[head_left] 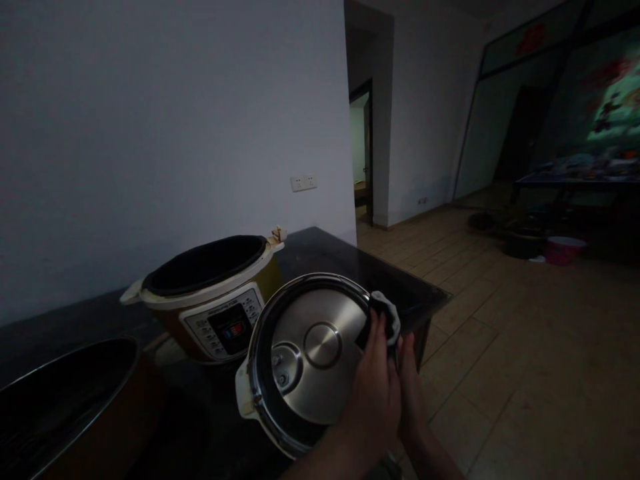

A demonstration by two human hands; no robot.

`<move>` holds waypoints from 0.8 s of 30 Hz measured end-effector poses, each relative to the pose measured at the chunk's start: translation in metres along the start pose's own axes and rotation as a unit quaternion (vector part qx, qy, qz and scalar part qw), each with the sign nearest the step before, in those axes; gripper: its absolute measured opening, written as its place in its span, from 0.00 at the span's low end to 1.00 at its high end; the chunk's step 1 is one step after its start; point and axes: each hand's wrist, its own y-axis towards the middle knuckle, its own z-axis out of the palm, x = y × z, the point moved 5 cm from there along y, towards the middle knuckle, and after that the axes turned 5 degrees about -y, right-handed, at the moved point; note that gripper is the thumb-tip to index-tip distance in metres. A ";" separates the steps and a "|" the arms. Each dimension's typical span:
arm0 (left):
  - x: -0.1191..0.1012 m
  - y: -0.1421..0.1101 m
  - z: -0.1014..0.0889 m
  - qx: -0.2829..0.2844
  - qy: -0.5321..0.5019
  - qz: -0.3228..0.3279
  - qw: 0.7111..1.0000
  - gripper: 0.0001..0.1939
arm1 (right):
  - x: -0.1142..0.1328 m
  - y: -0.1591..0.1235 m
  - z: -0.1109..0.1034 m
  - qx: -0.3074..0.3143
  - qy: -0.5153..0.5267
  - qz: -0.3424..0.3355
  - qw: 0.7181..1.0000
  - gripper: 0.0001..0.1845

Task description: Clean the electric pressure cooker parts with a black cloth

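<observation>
A round pressure cooker lid (pixel 313 353) is tilted up over the dark countertop, its steel inner side and black sealing ring facing me. My left hand (pixel 375 373) reaches across its right part, fingers closed on a dark and whitish cloth (pixel 393 319) against the rim. My right hand (pixel 410 387) is at the lid's right edge and appears to grip it there; its fingers are partly hidden. Behind the lid to the left stands the electric pressure cooker (pixel 220 297), its top uncovered, with a white rim and a lit display on its front panel.
A large dark pot or basin (pixel 75 400) with a shiny rim is at lower left. The black countertop (pixel 340 257) ends in a corner at the right, beside the tiled floor (pixel 480 347). A wall with sockets (pixel 304 183) rises behind. A pink basin (pixel 564 250) stands far right.
</observation>
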 end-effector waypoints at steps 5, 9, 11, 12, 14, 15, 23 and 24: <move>0.005 0.027 -0.010 -0.118 -0.063 -0.038 0.990 0.32 | 0.012 -0.002 0.016 0.045 0.028 0.020 0.998 0.29; 0.017 0.043 -0.024 -0.191 -0.094 -0.037 0.976 0.32 | 0.007 -0.001 0.018 0.066 0.063 0.044 0.995 0.29; 0.024 0.050 -0.036 -0.224 -0.101 -0.034 0.969 0.33 | 0.008 -0.001 0.019 0.075 0.061 0.040 0.994 0.29; 0.027 0.052 -0.042 -0.242 -0.104 -0.032 0.964 0.32 | 0.010 -0.001 0.020 0.076 0.058 0.036 0.995 0.30; 0.031 0.053 -0.054 -0.274 -0.112 -0.026 0.955 0.32 | 0.014 -0.002 0.021 0.076 0.049 0.032 0.995 0.30; 0.033 0.053 -0.058 -0.286 -0.116 -0.024 0.951 0.31 | 0.017 -0.002 0.022 0.077 0.044 0.030 0.996 0.30; 0.029 0.045 -0.052 -0.244 -0.095 -0.037 0.964 0.33 | 0.019 -0.004 0.022 0.079 0.028 0.017 0.996 0.30; 0.026 0.044 -0.049 -0.225 -0.093 -0.033 0.969 0.34 | 0.019 -0.004 0.022 0.078 0.028 0.012 0.996 0.29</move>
